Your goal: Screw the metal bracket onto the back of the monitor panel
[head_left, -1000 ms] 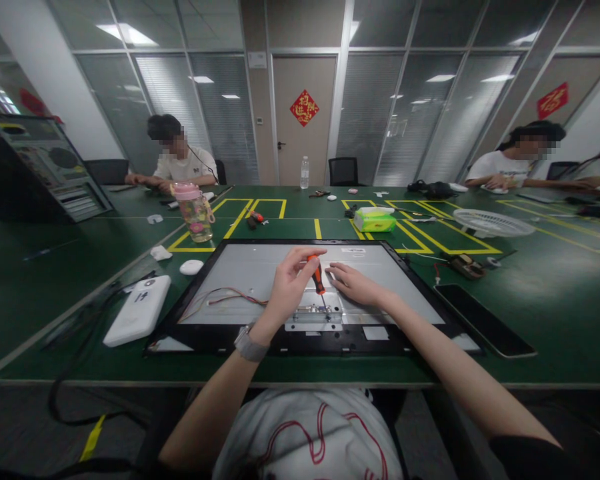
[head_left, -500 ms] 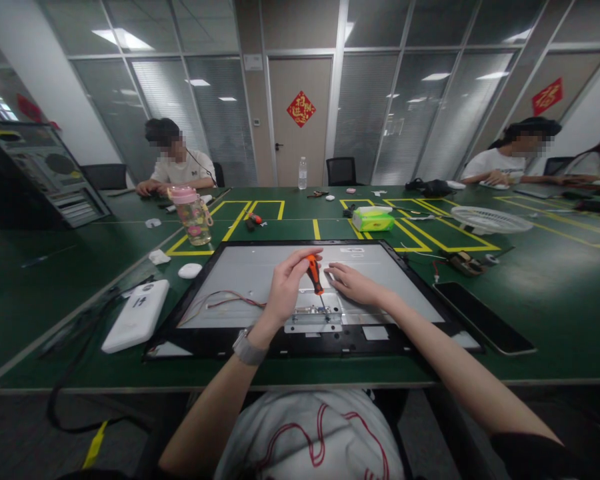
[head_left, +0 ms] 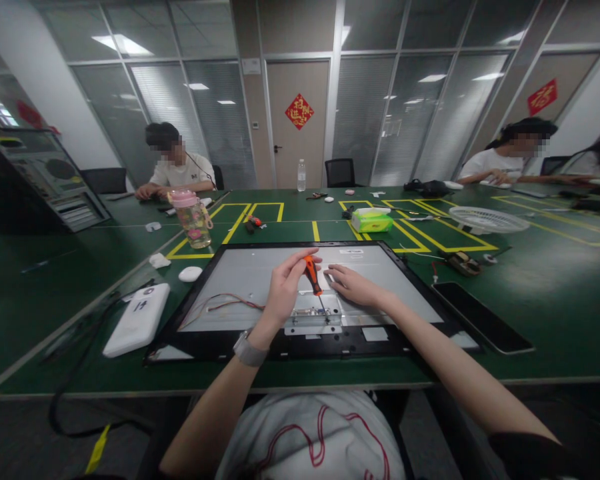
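Note:
A flat monitor panel (head_left: 240, 270) with a black frame lies face down on the green table in front of me. My left hand (head_left: 285, 288) is closed round an orange-handled screwdriver (head_left: 312, 275), whose tip stands on a small metal bracket (head_left: 313, 319) near the panel's front edge. My right hand (head_left: 353, 285) rests flat on the panel just right of the screwdriver, fingers stretched out. Thin red wires (head_left: 225, 303) run across the panel to the left of my left hand.
A white box (head_left: 137, 319) and a white puck (head_left: 191, 273) lie left of the panel, a dark phone (head_left: 483, 325) to its right. Farther back stand a pink-lidded bottle (head_left: 193, 217), a green tissue pack (head_left: 373, 220) and a white fan grille (head_left: 489, 219). Other people sit at the far side.
The screwdriver handle has tilted slightly left in my left hand; the view has shifted a little. My right hand stays flat on the panel.

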